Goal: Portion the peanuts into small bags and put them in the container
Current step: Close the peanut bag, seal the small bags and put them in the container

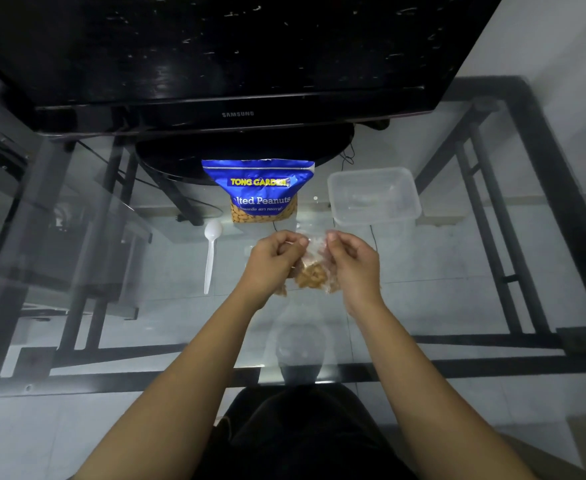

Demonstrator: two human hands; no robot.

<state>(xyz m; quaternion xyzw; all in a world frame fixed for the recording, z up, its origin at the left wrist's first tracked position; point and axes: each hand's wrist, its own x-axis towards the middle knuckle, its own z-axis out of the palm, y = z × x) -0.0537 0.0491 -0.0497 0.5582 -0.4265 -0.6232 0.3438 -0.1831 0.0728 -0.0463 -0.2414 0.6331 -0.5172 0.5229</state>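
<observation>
Clear crinkly small bag (314, 268), lumpy peanuts inside, pinched by left hand (273, 259), right hand (352, 261).

Dim, cool indoor light, brightest mid-frame on the glass desk (440, 289), which carries soft reflections and a tiny glare spot. Wide-angle distortion bends the edges. The monitor (215, 46) reads near-black, and the small bag (314, 268) looks slightly blurred.

A home living room; Samsung television (236, 57) on a glass table (457, 271).
</observation>
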